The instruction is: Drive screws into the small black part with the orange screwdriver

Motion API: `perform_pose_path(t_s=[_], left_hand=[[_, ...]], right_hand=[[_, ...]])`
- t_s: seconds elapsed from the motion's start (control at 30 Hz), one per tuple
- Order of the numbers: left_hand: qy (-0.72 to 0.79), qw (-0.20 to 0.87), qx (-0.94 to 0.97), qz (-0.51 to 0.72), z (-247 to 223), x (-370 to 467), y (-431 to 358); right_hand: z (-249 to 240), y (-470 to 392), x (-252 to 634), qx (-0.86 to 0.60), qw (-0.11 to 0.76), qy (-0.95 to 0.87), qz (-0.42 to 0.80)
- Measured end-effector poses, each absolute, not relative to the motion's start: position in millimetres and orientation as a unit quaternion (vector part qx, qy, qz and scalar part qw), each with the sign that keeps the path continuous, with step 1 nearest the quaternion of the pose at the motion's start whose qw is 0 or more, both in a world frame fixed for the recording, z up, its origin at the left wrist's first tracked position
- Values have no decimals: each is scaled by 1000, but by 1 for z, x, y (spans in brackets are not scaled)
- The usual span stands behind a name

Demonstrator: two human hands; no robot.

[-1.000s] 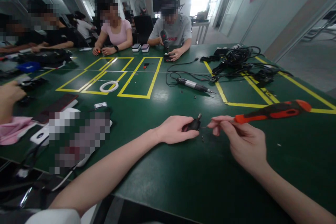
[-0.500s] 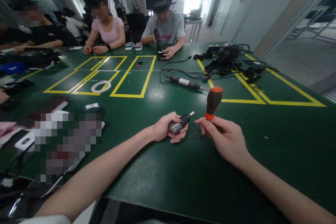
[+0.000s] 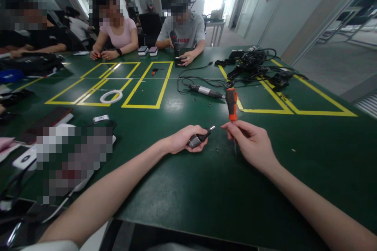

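My left hand is closed around a short dark and grey tool whose silver tip points up and to the right. My right hand pinches an orange and black screwdriver just under its handle. The screwdriver stands nearly upright, handle up, with its thin shaft reaching down past my fingers. Small metal pieces lie on the green table between my hands. A silver and black electric screwdriver lies beyond them.
Tangled black cables lie at the back right. A white ring rests by yellow tape outlines at the left. Nearer left are a white device and a dark red flat case. Several people sit across the table; one holds a black tool.
The screwdriver in my right hand has turned more upright, and its shaft now shows below my fingers. The view has shifted slightly. My left hand keeps hold of the dark tool.
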State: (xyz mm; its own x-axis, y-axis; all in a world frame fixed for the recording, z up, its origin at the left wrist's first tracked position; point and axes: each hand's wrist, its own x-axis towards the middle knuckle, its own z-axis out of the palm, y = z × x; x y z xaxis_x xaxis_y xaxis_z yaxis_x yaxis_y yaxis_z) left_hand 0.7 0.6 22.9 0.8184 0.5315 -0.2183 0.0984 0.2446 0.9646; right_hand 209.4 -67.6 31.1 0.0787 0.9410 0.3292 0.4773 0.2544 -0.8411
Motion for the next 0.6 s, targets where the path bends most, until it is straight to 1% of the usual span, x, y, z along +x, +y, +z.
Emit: perform_pose_path(t_s=[0.07,0.13,0.3,0.4,0.47,0.6], left_hand=[[287,710,629,137,28,0,-1],[308,647,687,121,34,-1,-3],[372,413,819,142,39,-5,-3],[382,285,866,151,35,-7,0],[386,239,879,148,33,-8,2],[400,205,883,130,31,-9,4]], right_hand=[[30,-64,213,-572,457,-637,240],[27,-60,217,-586,431,-644,237],[18,-52,225,-609,341,-677,232],[14,-50,226,-617,305,-691,218],[14,-50,225,-623,298,-689,218],[16,-50,225,-614,315,-667,281]])
